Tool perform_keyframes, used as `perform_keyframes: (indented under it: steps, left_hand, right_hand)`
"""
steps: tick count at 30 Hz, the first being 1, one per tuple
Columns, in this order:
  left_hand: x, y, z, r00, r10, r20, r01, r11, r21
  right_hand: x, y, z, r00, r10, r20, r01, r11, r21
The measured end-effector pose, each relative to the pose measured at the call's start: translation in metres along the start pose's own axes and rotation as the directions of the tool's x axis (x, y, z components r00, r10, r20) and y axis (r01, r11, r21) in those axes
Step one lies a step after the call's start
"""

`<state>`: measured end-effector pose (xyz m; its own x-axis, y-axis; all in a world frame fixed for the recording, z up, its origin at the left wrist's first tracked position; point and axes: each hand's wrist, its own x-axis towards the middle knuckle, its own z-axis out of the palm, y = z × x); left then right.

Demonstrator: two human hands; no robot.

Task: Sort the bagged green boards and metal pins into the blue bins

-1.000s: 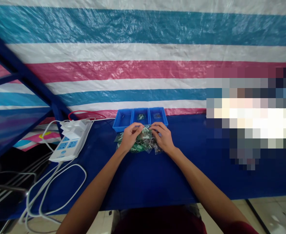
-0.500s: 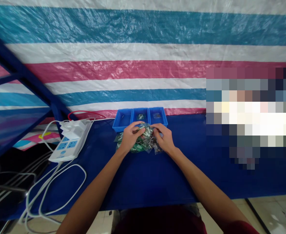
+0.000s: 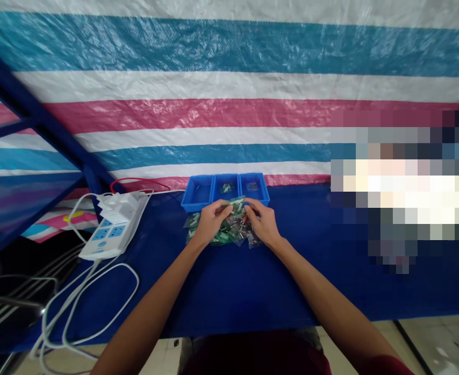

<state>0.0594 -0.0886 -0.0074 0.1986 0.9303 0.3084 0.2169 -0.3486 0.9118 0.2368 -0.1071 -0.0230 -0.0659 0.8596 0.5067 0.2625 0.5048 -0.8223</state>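
L hand (image 3: 214, 221) + R hand (image 3: 264, 221) | pinching opp. sides, green-tinted clear plastic packet (image 3: 237, 207), prob. to flatten | blue plastic bins (image 3: 196, 207) 12 o'clock

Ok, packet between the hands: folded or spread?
Looks spread: the packet reaches from left hand to right hand, pale pieces showing through.

No text, number or sign can be read. Between eight and nine o'clock, the power strip (image 3: 124, 230) bears a round blue spot near its blue sockets, without legible characters. Near seven o'clock, a dark mark (image 3: 176, 342) on the floor (image 3: 163, 359) is too small to make out. Just below centre, toward six o'clock, the packet (image 3: 237, 208) shows no readable print. At three o'clock, pixelation hides any lettering.
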Motion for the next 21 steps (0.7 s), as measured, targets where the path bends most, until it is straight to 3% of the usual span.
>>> perform_keyframes:
  steps: [4,7,12,16,21]
  left_hand:
    - [0.0002,0.0003,-0.0016,0.999,-0.04,-0.005,0.039,0.989,-0.143]
    - [0.0009,0.001,-0.0036,0.999,-0.021,0.034,0.025,0.993,-0.115]
    - [0.0011,0.0,-0.0034,0.992,0.115,0.057,-0.115,0.993,0.005]
    - [-0.0001,-0.0014,-0.0006,1.0,0.001,0.03,-0.001,1.0,-0.031]
    - [-0.001,0.0031,-0.0002,0.999,-0.05,-0.009,0.048,0.987,-0.154]
  right_hand:
    - [0.0,0.0013,-0.0005,0.989,-0.145,0.023,0.146,0.986,-0.086]
    - [0.0021,0.0004,-0.0022,0.978,-0.209,-0.007,0.205,0.965,-0.166]
    - [0.0041,-0.0007,-0.0035,0.992,-0.107,-0.061,0.097,0.984,-0.149]
    - [0.0022,-0.0014,-0.0024,0.999,-0.032,-0.01,0.031,0.991,-0.13]
    - [-0.0002,-0.0025,-0.0015,0.996,-0.091,-0.019,0.089,0.99,-0.11]
